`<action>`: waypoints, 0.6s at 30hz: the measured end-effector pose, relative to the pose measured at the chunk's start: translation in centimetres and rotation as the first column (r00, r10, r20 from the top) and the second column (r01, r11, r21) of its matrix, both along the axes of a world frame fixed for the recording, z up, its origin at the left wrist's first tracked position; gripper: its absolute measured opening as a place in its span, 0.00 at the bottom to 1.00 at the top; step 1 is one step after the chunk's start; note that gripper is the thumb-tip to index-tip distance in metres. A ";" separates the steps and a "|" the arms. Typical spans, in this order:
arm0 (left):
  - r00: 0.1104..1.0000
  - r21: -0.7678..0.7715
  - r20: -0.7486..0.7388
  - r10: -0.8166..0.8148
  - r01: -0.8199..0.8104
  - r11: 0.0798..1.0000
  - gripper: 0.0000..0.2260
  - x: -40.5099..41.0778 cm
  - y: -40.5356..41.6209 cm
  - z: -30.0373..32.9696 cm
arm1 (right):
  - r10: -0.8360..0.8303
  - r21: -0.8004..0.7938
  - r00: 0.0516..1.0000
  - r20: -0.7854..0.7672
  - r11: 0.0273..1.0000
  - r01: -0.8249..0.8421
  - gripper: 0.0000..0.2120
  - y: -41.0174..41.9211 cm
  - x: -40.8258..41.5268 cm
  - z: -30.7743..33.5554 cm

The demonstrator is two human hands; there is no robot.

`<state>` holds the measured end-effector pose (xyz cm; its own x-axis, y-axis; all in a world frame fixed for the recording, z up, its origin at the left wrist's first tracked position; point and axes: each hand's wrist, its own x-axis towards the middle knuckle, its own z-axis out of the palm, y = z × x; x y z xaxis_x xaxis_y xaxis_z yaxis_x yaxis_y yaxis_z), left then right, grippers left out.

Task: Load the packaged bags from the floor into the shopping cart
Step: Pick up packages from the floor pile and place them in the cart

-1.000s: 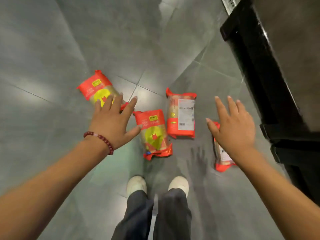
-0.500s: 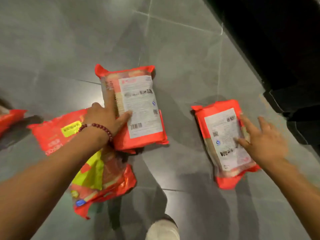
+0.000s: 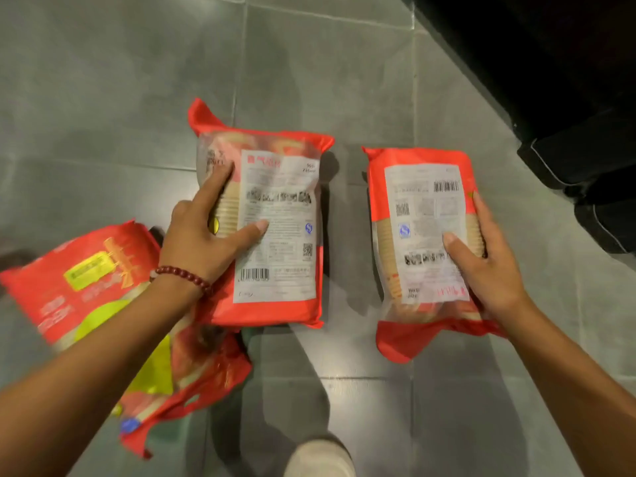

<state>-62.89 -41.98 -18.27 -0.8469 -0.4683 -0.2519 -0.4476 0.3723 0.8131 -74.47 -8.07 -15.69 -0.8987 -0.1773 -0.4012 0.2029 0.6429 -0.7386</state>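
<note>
**Both hands on red bags over a grey tiled floor**

The left hand [image 3: 206, 232] clasps the middle bag [image 3: 275, 235] along its left edge, thumb pressed on the white back label and fingers curled around the side. A bead bracelet [image 3: 182, 277] circles that wrist. The right hand [image 3: 481, 266] holds the right bag [image 3: 420, 242] the same way from its right edge, thumb on the label, fingers wrapped behind. Both bags show their barcode side up; whether they touch the floor [image 3: 103, 98] or are lifted just clear of it cannot be told. A third bag [image 3: 93, 290], front side up with yellow print, lies under the left forearm, its corner tucked beneath the middle bag. A pale shoe [image 3: 320, 459] shows at the bottom edge. A dark, shadowed object [image 3: 568, 98] fills the upper right.
</note>
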 end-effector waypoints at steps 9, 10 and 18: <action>0.967 0.124 -0.137 0.216 -0.199 0.972 0.38 6.3 -2.0 21.0 | 0.141 0.029 0.983 -0.120 0.990 -0.139 0.31 -9.4 4.0 22.0; 0.960 0.140 -0.140 0.242 -0.222 0.965 0.38 7.1 -2.4 24.1 | 0.171 0.044 0.976 -0.136 0.985 -0.166 0.32 -10.4 4.4 25.2; 0.852 0.112 -0.230 0.471 -0.457 0.882 0.37 17.0 -7.1 52.4 | 0.407 0.116 0.876 -0.257 0.913 -0.390 0.34 -19.7 9.2 52.3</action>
